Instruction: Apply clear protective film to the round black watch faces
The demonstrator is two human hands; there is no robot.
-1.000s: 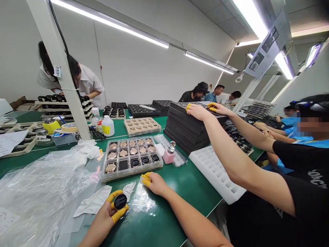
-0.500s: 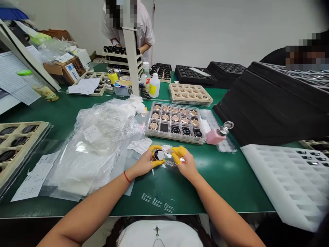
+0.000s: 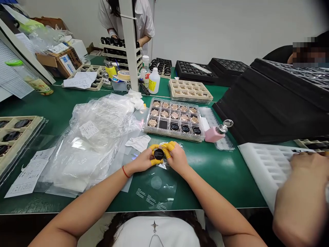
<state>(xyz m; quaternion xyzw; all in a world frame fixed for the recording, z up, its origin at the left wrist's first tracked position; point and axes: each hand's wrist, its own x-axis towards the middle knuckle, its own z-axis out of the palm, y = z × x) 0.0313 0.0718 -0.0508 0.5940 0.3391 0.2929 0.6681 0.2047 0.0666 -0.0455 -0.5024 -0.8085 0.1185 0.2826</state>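
A round watch head (image 3: 158, 154) with a black face and small white lettering is gripped along its left edge by my left hand (image 3: 146, 160), which wears yellow finger cots. My right hand (image 3: 176, 156), in the same cots, closes its fingers on the watch head's right side. A scrap of white tissue shows behind these fingers; whether the right hand pinches it too is hidden. Below lies a clear plastic sheet (image 3: 167, 193) with white print and a pale round film (image 3: 156, 182). Beyond the hands, a clear tray (image 3: 173, 135) holds rose-gold and black-faced watch heads, with one dark bare slot.
Plastic bags (image 3: 84, 151) cover the left. A pink pump bottle (image 3: 214, 133) stands right of the tray. A co-worker's hand (image 3: 308, 164) rests over a white foam tray (image 3: 262, 164) at right. Black trays (image 3: 244, 103) are stacked behind. Another person stands behind a white post (image 3: 130, 48).
My right hand has moved left onto the watch head. White on its face is gone, leaving the black face showing. The pale round film now shows on the sheet. A co-worker's arm has entered at right.
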